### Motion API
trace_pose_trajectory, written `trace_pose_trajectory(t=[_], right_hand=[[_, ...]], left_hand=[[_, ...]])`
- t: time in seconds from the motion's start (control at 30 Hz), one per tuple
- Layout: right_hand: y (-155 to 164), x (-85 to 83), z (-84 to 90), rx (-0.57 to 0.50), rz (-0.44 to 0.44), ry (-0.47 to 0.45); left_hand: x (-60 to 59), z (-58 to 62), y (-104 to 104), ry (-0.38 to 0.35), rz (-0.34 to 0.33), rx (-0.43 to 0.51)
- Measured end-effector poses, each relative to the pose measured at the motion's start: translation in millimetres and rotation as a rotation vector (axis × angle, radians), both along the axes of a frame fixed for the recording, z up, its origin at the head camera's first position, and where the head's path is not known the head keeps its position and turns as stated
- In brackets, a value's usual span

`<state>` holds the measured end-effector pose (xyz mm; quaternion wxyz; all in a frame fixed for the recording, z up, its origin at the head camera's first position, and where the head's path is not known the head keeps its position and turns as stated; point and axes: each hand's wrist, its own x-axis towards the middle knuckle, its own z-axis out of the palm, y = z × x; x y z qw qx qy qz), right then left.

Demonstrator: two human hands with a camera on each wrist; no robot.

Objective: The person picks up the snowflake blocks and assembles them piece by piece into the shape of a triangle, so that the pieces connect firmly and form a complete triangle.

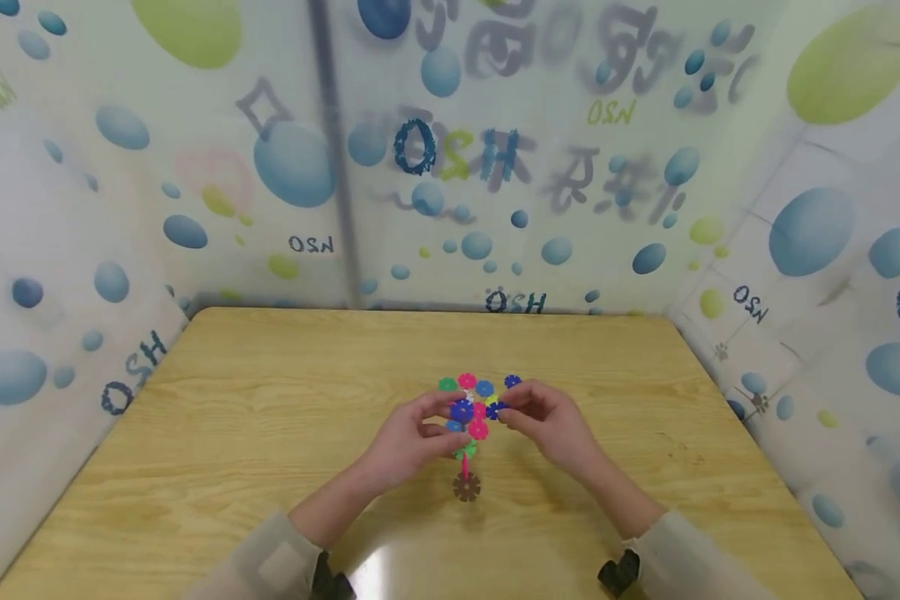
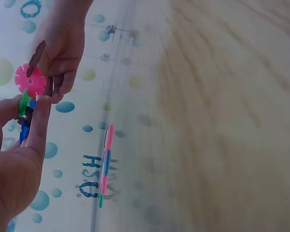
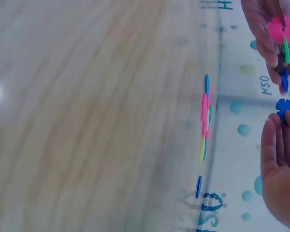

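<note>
My left hand (image 1: 412,435) pinches a joined chain of notched snowflake discs between thumb and fingers. In the left wrist view the chain has a brown disc (image 2: 36,59), a pink disc (image 2: 31,80), a green disc (image 2: 24,103), a black disc and a blue disc (image 2: 24,131). The brown end hangs toward me in the head view. My right hand (image 1: 557,427) pinches a single blue snowflake disc (image 3: 285,108) by its edge. This disc is close to the chain's blue end, with a small gap between them in the right wrist view.
Several loose discs lie on the wooden table (image 1: 270,400) beyond and beneath the hands, among them a pink disc (image 1: 467,381), a green disc (image 1: 447,384) and a separate dark blue disc (image 1: 512,381). Walls printed with bubbles (image 1: 295,165) border the table's back and sides.
</note>
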<state>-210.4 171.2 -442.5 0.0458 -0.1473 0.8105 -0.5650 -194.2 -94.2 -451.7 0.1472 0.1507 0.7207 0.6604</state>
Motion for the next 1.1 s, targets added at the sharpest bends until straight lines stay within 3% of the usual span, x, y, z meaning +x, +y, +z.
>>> trace_pose_trajectory(t=[0.43, 0.7, 1.1], right_hand=[[-13.9, 2.5, 2.4, -0.031, 0.028, 0.044], [-16.9, 5.5, 1.6, 0.024, -0.022, 0.078], [-20.4, 13.2, -3.3, -0.018, -0.055, 0.109]], left_hand=[[3.6, 6.9, 0.5, -0.074, -0.035, -0.012], [4.0, 9.2, 0.2, -0.063, -0.037, -0.046], [7.2, 4.5, 3.5, 0.012, -0.071, -0.072]])
